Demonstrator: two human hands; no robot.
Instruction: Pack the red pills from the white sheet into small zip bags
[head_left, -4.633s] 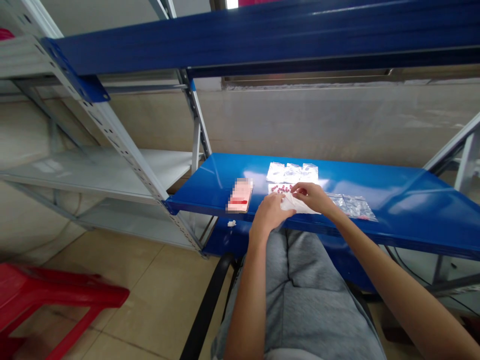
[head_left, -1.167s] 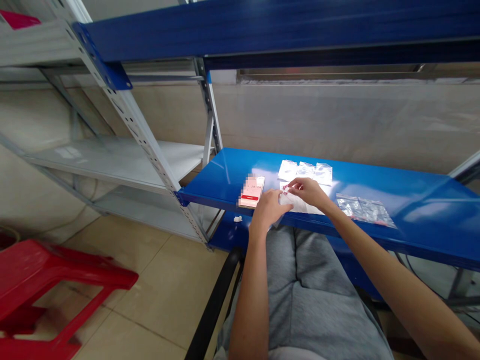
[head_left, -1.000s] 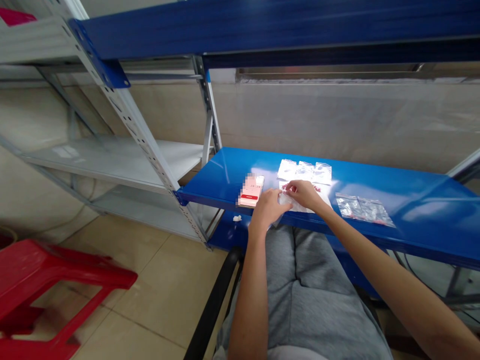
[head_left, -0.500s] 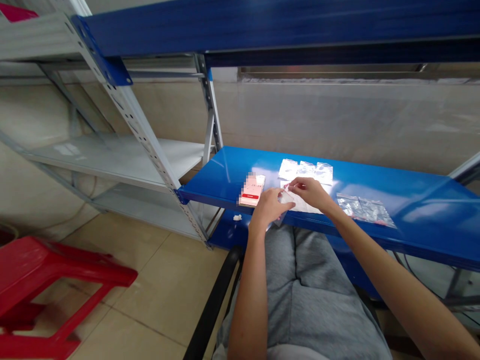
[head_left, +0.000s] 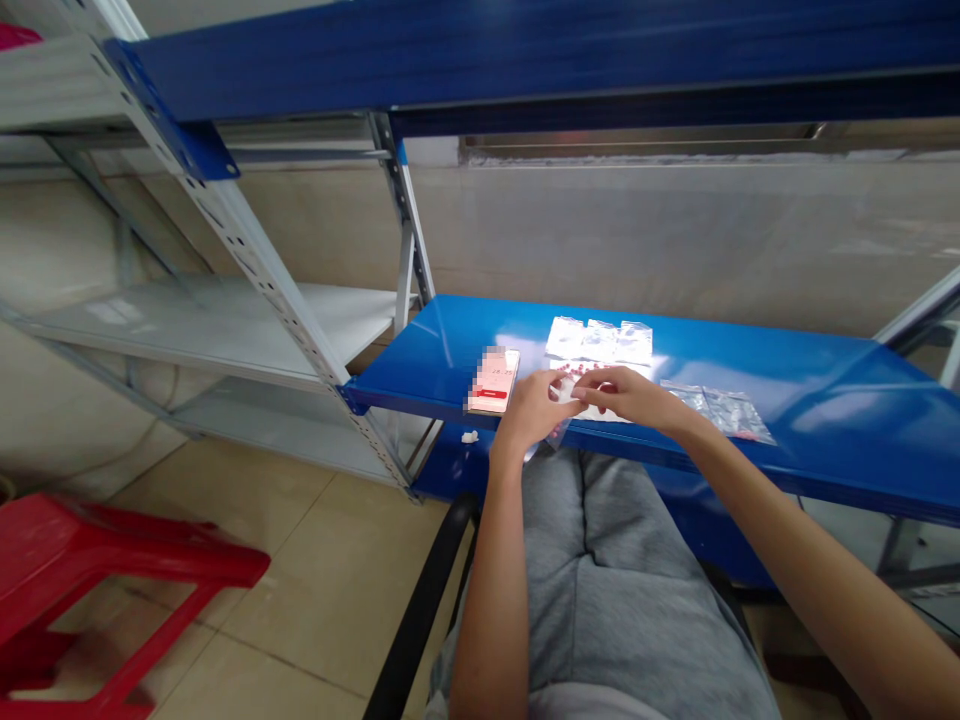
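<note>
My left hand (head_left: 531,408) is closed on a small clear plastic bag (head_left: 557,434), which hangs below the fingers at the shelf's front edge with something pinkish inside. Close by on the right, my right hand (head_left: 621,393) has its fingers pinched together at the left thumb and the top of the bag. What the right fingers hold, if anything, is too small to make out. Small red beads (head_left: 571,369) lie on a white sheet (head_left: 619,414) just beyond and under the hands.
Behind the sheet lie several flat clear bags (head_left: 600,340) on the blue shelf (head_left: 825,420). More bags (head_left: 718,408) with reddish bits lie to the right. A phone (head_left: 495,382) is at the left. A red stool (head_left: 112,550) stands on the floor; a blue beam (head_left: 525,65) crosses overhead.
The right hand has moved from over the beads back toward the left hand, and its fingers now meet the left thumb at the bag. More red beads show. The view has shifted slightly.
</note>
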